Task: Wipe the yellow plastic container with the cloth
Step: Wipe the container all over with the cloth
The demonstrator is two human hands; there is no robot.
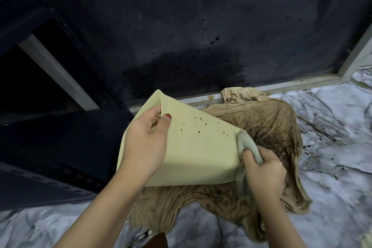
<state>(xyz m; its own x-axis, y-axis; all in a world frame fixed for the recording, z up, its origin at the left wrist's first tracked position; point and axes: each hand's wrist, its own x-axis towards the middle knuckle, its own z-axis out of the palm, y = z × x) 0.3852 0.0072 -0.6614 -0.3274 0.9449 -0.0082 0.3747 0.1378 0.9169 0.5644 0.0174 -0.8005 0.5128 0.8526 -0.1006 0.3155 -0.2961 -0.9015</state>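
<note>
Left hand (145, 145) grips far corner of tilted yellow container (193, 151), held above stained brown rag (267, 125) on marble floor (332, 177). Right hand (265, 169) clamps grey cloth (249, 147) vs. container's right edge. Brown spots remain on its face; wiping appears barely begun.

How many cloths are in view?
2: a grey cloth gripped in the right hand against the yellow container, and a stained brown cloth spread under it. None seem hidden.
</note>
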